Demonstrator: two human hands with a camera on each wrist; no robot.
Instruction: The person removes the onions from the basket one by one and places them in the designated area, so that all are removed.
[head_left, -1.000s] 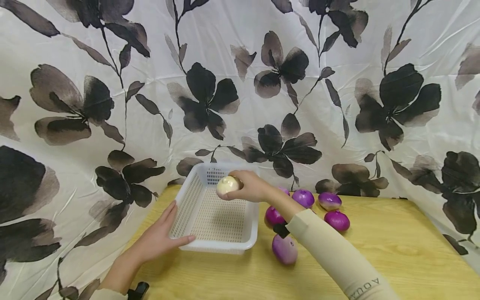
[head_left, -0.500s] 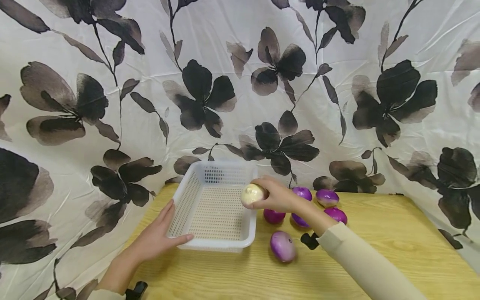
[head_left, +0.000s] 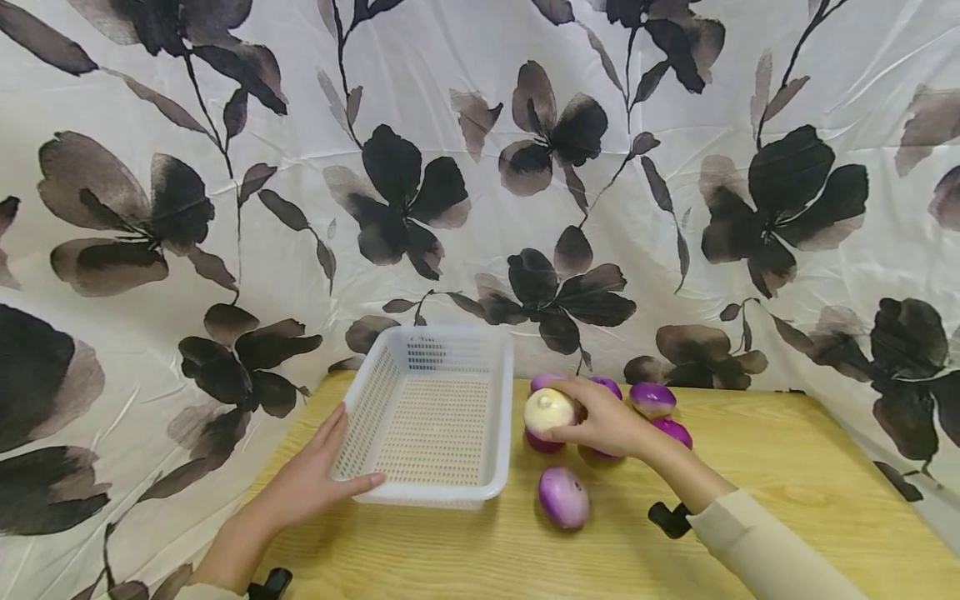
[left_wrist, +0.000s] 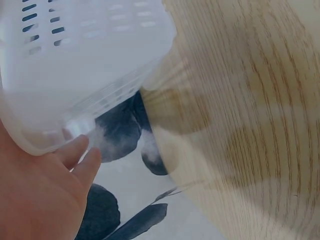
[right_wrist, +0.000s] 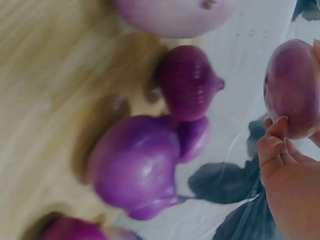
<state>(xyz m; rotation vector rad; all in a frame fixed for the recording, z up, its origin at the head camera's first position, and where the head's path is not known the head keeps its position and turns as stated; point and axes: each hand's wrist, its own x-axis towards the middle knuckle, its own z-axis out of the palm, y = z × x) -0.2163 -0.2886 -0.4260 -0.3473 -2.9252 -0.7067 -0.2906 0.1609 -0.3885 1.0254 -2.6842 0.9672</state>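
Note:
My left hand (head_left: pixel 307 479) rests at the near left corner of a white perforated plastic basket (head_left: pixel 450 492), its fingers fairly straight along the outer wall and its thumb over the front rim. In the left wrist view, two fingertips (left_wrist: pixel 77 147) touch the basket's outside. To the right of the basket, my right hand (head_left: pixel 603 421) grips an onion (head_left: pixel 546 412), pale on the side facing the head camera. From the right wrist, this same onion (right_wrist: pixel 292 90) looks purple. Purple onions sit beneath and behind that hand, partly hidden; whether the held onion touches them I cannot tell.
A lone onion (head_left: pixel 564 498) lies nearer on the wooden table (head_left: pixel 465 554). Farther right are two purple onions, one at the back (head_left: pixel 652 399) and another (head_left: pixel 672 432) partly behind the right wrist. A flowered cloth (head_left: pixel 480 208) hangs behind the table.
My right hand has carried the onion rightward from above the basket, past its right rim, to the group of purple onions. The left hand has stayed at the basket.

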